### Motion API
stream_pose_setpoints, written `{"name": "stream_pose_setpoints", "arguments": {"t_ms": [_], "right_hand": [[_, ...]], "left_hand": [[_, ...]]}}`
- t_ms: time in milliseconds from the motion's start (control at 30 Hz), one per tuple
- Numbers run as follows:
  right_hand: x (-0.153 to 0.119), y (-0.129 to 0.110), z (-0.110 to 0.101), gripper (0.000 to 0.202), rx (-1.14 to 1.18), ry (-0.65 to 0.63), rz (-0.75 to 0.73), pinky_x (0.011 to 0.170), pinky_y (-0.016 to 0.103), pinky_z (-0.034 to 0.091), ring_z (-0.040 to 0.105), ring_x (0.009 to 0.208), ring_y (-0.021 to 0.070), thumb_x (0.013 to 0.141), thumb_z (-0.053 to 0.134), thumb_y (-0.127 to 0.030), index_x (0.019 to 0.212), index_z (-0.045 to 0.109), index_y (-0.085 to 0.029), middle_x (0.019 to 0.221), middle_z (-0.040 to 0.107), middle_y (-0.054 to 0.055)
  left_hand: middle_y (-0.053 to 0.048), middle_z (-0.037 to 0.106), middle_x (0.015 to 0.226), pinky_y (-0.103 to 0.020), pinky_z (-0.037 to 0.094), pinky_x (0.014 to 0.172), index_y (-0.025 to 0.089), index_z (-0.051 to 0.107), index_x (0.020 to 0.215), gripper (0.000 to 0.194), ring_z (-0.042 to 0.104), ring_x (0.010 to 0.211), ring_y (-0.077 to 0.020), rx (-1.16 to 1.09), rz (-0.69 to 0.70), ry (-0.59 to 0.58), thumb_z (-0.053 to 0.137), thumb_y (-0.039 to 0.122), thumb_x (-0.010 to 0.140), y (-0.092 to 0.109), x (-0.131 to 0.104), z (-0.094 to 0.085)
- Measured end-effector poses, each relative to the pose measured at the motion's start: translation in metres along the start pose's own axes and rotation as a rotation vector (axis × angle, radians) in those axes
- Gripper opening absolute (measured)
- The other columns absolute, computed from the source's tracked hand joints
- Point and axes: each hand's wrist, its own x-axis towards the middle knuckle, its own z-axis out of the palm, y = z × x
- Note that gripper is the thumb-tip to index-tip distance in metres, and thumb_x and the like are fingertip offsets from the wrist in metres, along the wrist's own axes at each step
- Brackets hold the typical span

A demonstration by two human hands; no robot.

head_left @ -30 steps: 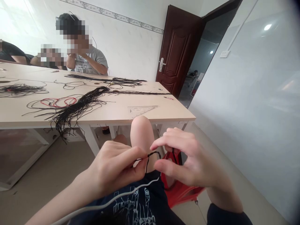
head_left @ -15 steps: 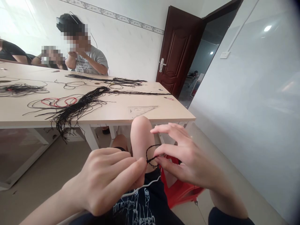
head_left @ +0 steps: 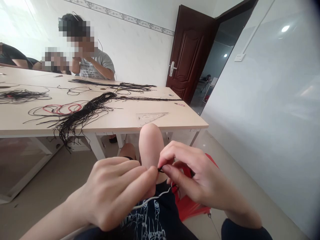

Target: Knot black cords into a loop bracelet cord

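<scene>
A thin black cord [head_left: 160, 169] is pinched between my two hands, above my lap. My left hand [head_left: 122, 190] is closed, its thumb and forefinger gripping one end of the cord's visible part. Close against it, my right hand [head_left: 192, 173] holds the cord between thumb and forefinger, with its other fingers curled in. Most of the cord is hidden by the fingers. A white cable [head_left: 152, 198] runs beneath both hands across my dark clothing.
Ahead stands a table [head_left: 120, 121] with a bundle of black cords [head_left: 86, 111], a red cord [head_left: 62, 108], a clear set square [head_left: 151, 117] and a small pink tool [head_left: 179, 104]. Something red [head_left: 191, 208] is below my right hand. People sit across the table.
My right hand has moved down and its raised fingers have curled in around the cord, beside my left hand. The open loop of black cord no longer shows. My left hand has hardly moved.
</scene>
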Motion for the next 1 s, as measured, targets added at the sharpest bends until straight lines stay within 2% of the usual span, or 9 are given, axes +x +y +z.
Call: {"name": "stream_pose_setpoints", "arguments": {"t_ms": [67,167,233,333,467,633,733,833,1000], "right_hand": [[0.001,-0.002,0.000,0.007,-0.015,0.006,-0.009,0.062,0.022,0.045,0.052,0.073,0.0113,0.088,0.047,-0.015,0.088,0.053,-0.018,0.083,0.054,0.002],[0.002,-0.004,-0.001,0.008,-0.021,0.023,-0.037,0.066,0.021,0.045,0.052,0.077,0.0110,0.088,0.047,-0.013,0.088,0.053,-0.017,0.086,0.054,0.002],[0.002,-0.006,-0.001,0.008,-0.029,0.032,-0.036,0.062,0.020,0.045,0.051,0.072,0.0095,0.089,0.046,-0.014,0.087,0.053,-0.017,0.084,0.053,0.001],[0.001,-0.008,0.000,0.008,-0.041,0.044,-0.024,0.051,0.017,0.041,0.047,0.059,0.0070,0.089,0.047,-0.016,0.086,0.054,-0.018,0.074,0.052,-0.002],[-0.001,-0.009,0.002,0.006,-0.079,0.075,-0.035,0.048,0.016,0.038,0.045,0.055,0.0060,0.087,0.050,-0.017,0.085,0.055,-0.018,0.069,0.052,-0.003],[-0.002,-0.007,0.002,0.004,-0.125,0.123,-0.083,0.045,0.017,0.038,0.041,0.051,0.0052,0.085,0.053,-0.018,0.086,0.056,-0.018,0.069,0.052,-0.003],[-0.003,-0.005,0.003,0.004,-0.166,0.160,-0.125,0.045,0.017,0.038,0.040,0.050,0.0056,0.085,0.053,-0.019,0.087,0.057,-0.018,0.071,0.054,-0.003],[-0.004,-0.005,0.005,0.007,-0.178,0.202,-0.132,0.051,0.017,0.042,0.046,0.056,0.0062,0.086,0.053,-0.018,0.091,0.057,-0.017,0.078,0.058,-0.001],[-0.004,-0.005,0.006,0.015,-0.192,0.227,-0.181,0.060,0.017,0.046,0.054,0.070,0.0084,0.087,0.051,-0.015,0.100,0.058,-0.014,0.086,0.062,0.003]], "left_hand": [[0.007,0.044,0.046,-0.023,0.030,0.040,0.020,0.050,0.077,0.011,0.038,0.038,-0.0073,-0.119,-0.133,0.009,0.048,0.010,0.080,0.000,0.003,0.002],[0.007,0.040,0.046,-0.017,0.028,0.036,0.020,0.050,0.068,0.016,0.035,0.037,-0.0055,-0.444,-0.401,-0.045,0.047,0.016,0.083,0.000,0.008,0.001],[0.006,0.039,0.048,-0.016,0.027,0.034,0.019,0.052,0.066,0.019,0.033,0.040,-0.0057,-0.722,-0.577,-0.101,0.047,0.024,0.084,-0.001,0.010,-0.001],[0.005,0.036,0.049,-0.016,0.023,0.036,0.018,0.055,0.067,0.021,0.029,0.043,-0.0058,-1.069,-0.751,-0.142,0.051,0.032,0.082,-0.002,0.010,-0.003],[0.006,0.035,0.048,-0.016,0.017,0.038,0.016,0.054,0.063,0.024,0.024,0.044,-0.0047,-1.371,-0.891,-0.132,0.057,0.034,0.079,-0.003,0.012,0.000],[0.007,0.029,0.046,-0.018,0.014,0.041,0.016,0.052,0.061,0.028,0.018,0.044,-0.0048,-1.551,-1.024,-0.133,0.062,0.040,0.072,-0.005,0.015,0.006],[0.009,0.019,0.044,-0.017,0.011,0.042,0.016,0.044,0.055,0.034,0.012,0.044,-0.0039,-1.665,-1.180,-0.184,0.066,0.039,0.067,-0.005,0.020,0.006],[0.010,0.014,0.044,-0.015,0.011,0.041,0.017,0.036,0.049,0.043,0.009,0.043,-0.0028,-1.823,-1.283,-0.177,0.070,0.037,0.063,-0.003,0.024,0.005],[0.011,0.014,0.038,-0.013,0.012,0.034,0.014,0.048,0.049,0.031,0.010,0.036,-0.0005,-2.123,-1.370,-0.157,0.069,0.030,0.066,0.000,0.022,0.007]]}}
